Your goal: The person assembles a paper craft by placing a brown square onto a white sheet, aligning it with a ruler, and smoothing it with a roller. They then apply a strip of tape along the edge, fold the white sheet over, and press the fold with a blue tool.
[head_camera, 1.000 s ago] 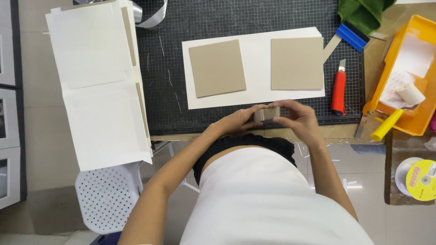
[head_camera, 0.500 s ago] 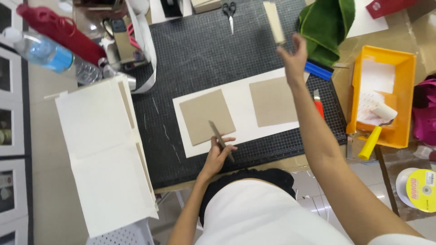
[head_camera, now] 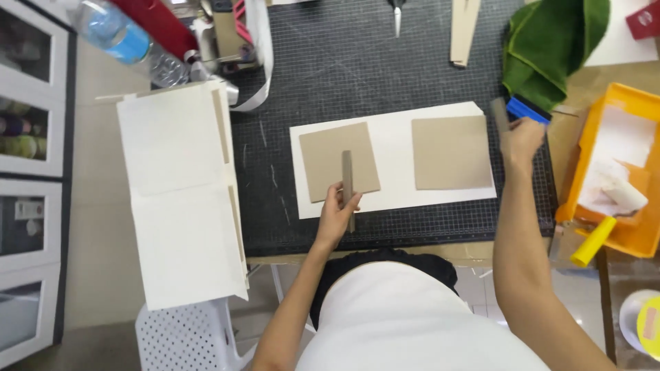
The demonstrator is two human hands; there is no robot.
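Observation:
My left hand [head_camera: 337,209] grips a narrow grey-brown cardboard strip [head_camera: 347,180] that stands on edge over the left brown cardboard square [head_camera: 338,161]. That square and a second brown square [head_camera: 452,152] lie on a white sheet [head_camera: 395,159] on the black cutting mat [head_camera: 344,75]. My right hand [head_camera: 520,141] is at the sheet's right end, fingers closed on another short grey strip [head_camera: 500,114], close to a blue-handled tool [head_camera: 528,110].
A stack of white folded boards [head_camera: 180,196] lies to the left. At the right stands an orange tray [head_camera: 619,172] with a yellow-handled roller [head_camera: 597,237]. A green cloth [head_camera: 550,48], scissors [head_camera: 398,14], a water bottle [head_camera: 113,31] and a white perforated stool [head_camera: 182,336] are also here.
Both hands were together at the table edge, then parted. My right hand reached far up with a strip and has come back down to the sheet's right end. My left holds its strip over the left square.

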